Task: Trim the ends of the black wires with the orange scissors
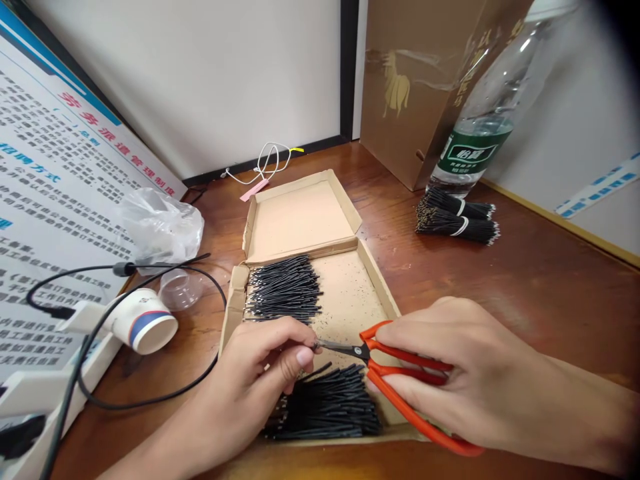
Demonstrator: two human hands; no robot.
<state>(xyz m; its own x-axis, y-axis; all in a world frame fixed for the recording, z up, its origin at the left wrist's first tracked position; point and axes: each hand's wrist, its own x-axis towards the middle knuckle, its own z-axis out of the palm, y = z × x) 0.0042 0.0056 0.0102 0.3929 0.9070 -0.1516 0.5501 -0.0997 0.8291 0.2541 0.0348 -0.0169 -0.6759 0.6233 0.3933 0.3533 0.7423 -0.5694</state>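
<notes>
My right hand (450,373) grips a pair of scissors (400,363) with orange handles, its fingers through the loops. The blades point left and meet the fingertips of my left hand (273,363). Thumb and forefinger of that hand pinch the end of a thin black wire, mostly hidden by the fingers. Beneath both hands lies an open cardboard box (385,287). In it, one pile of short black wires (285,287) sits at the far left, and another pile of black wires (335,407) lies near the front edge. Dark scraps dot the box floor between them.
Two banded wire bundles (457,217) lie at right by a water bottle (475,133) and a brown carton (400,87). On the left are a tipped paper cup (145,323), a plastic bag (165,227), a black cable (220,287) and a power strip (95,363). A white cord (270,163) lies behind.
</notes>
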